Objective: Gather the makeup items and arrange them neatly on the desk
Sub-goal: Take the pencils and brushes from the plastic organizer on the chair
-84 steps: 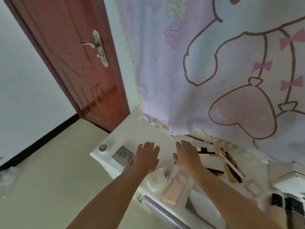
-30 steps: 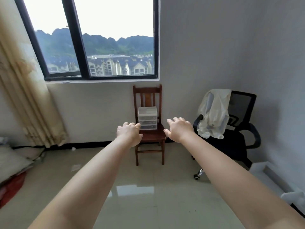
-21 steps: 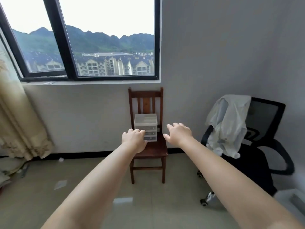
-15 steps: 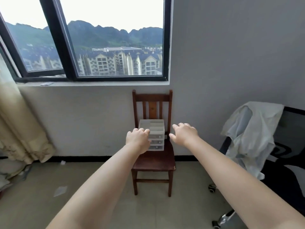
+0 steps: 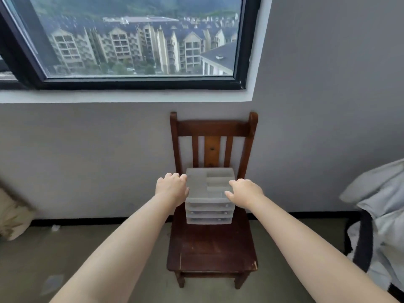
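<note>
A small translucent plastic drawer organizer [image 5: 209, 195] with three drawers and a compartmented top stands at the back of a dark wooden chair [image 5: 212, 248]. My left hand [image 5: 171, 189] is at its upper left side with the fingers loosely curled. At its upper right side is my right hand [image 5: 244, 192], thumb pointing toward the box. Both hands flank the organizer; I cannot tell whether they touch it. Neither holds anything. No makeup items and no desk are in view.
The chair stands against a grey wall under a black-framed window [image 5: 135, 40]. An office chair with a pale garment [image 5: 380, 226] over it is at the right edge. A curtain hem [image 5: 13, 217] reaches the tiled floor at the left.
The view turned from the desk with makeup items to the window wall. I moved closer to the chair, and both hands came forward to the sides of the drawer organizer.
</note>
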Tool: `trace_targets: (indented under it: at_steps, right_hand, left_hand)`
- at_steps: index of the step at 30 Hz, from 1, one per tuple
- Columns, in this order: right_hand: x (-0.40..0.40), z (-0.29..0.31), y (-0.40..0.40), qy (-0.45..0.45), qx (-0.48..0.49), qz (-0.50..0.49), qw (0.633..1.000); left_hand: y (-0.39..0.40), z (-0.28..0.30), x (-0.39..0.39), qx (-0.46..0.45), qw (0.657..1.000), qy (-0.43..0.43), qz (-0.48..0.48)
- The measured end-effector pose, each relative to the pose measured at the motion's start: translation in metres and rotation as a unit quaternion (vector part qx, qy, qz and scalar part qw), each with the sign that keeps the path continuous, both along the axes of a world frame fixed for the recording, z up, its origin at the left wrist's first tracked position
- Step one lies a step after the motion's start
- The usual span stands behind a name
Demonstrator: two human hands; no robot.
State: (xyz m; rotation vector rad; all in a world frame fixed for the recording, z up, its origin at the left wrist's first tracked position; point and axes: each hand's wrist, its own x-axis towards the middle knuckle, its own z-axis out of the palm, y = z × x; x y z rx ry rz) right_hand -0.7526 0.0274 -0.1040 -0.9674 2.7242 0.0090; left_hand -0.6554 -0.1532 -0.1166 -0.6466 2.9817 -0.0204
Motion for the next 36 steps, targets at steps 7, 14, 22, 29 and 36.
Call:
trace_targets:
  at_steps: [7, 14, 22, 29, 36]
  right_hand:
    - [-0.062, -0.099, -0.029, -0.128, 0.0, -0.052, 0.99]
    - [-0.066, -0.236, -0.046, -0.305, -0.031, -0.176, 0.936]
    - [-0.085, -0.339, -0.089, -0.489, -0.36, -0.517, 0.603]
    - [-0.091, -0.368, -0.106, -0.511, -0.534, -0.588, 0.329]
    - [-0.093, -0.376, -0.109, -0.519, -0.571, -0.594, 0.229]
  left_hand:
    - [-0.055, -0.091, -0.059, 0.073, 0.996, -0.053, 0.003]
    - [-0.073, -0.202, -0.067, 0.148, 0.987, -0.064, 0.0]
    - [-0.078, -0.272, -0.084, 0.16, 0.978, 0.117, -0.071]
    - [-0.071, -0.296, -0.081, 0.189, 0.971, 0.139, -0.05]
    - [-0.076, -0.289, -0.079, 0.19, 0.976, 0.096, -0.044]
